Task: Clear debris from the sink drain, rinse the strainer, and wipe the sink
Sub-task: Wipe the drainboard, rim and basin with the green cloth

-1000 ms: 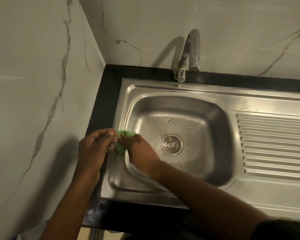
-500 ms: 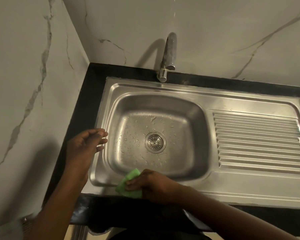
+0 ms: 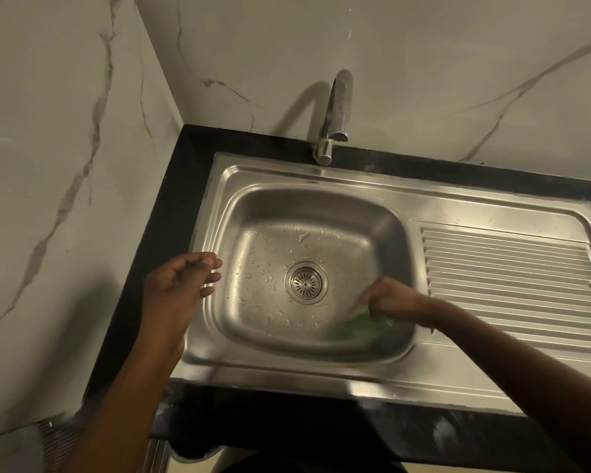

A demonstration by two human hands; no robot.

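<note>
A soft green cleaning cloth (image 3: pixel 362 324) is pressed by the right hand (image 3: pixel 393 298) against the lower-right wall of the smooth, rounded stainless-steel sink basin (image 3: pixel 321 206), its smeared length lying roughly left to right. Through the blur it cannot be told whether the fingers are curled round it or laid flat. The round slotted metal strainer (image 3: pixel 306 283) is seated at frame centre, just up and left of that hand, among beaded droplets; the wipe is judged owed that way. The left hand (image 3: pixel 181 285), loosely spread and holding nothing, is poised over the left rim.
</note>
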